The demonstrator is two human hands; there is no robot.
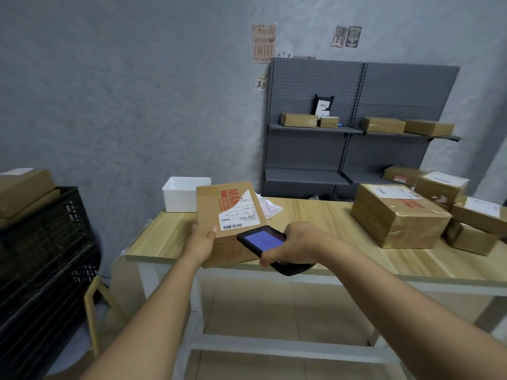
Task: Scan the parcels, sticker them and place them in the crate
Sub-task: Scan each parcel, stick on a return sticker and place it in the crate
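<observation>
A brown cardboard parcel (pixel 219 209) with red print and a white barcode label stands on the wooden table (pixel 315 215) near its front left edge. My left hand (pixel 201 242) grips the parcel's near left corner, thumb on its top. My right hand (pixel 295 244) holds a black handheld scanner (pixel 262 238) with a lit blue screen, just right of the parcel and close to the barcode. A black plastic crate (pixel 44 264) stands to the left of the table, with parcels (pixel 24 192) stacked on top.
Several taped parcels (pixel 399 215) are piled on the table's right side. A white bin (pixel 182 193) and sticker sheets (pixel 270 208) lie behind the held parcel. A grey pegboard shelf (pixel 356 127) with more boxes stands against the back wall. A wooden stool (pixel 94 311) is beside the crate.
</observation>
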